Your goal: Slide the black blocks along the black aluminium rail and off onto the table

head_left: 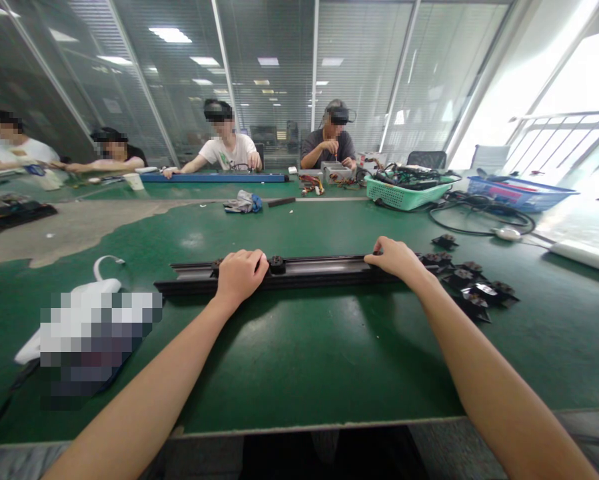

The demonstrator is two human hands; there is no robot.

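A long black channel-shaped rail point(324, 268) lies across the table in front of me, with a shiny groove along its length. My left hand point(242, 275) is curled over its left part, fingers closed on the rail. Just right of these fingers, a small black block point(278, 265) sits in the groove; another dark piece is partly hidden behind the hand. Toward the rail's right end, my right hand point(393, 259) has thumb and fingers pinched together at the groove. What it pinches is mostly covered; only a dark bit shows.
Several loose black pieces point(472, 277) lie right of the rail. A white-and-dark pixelated item point(96, 333) rests at left. Farther back are a grey-blue glove point(244, 202), a green basket point(409, 193) of cables, a blue basket point(522, 193) and several people working.
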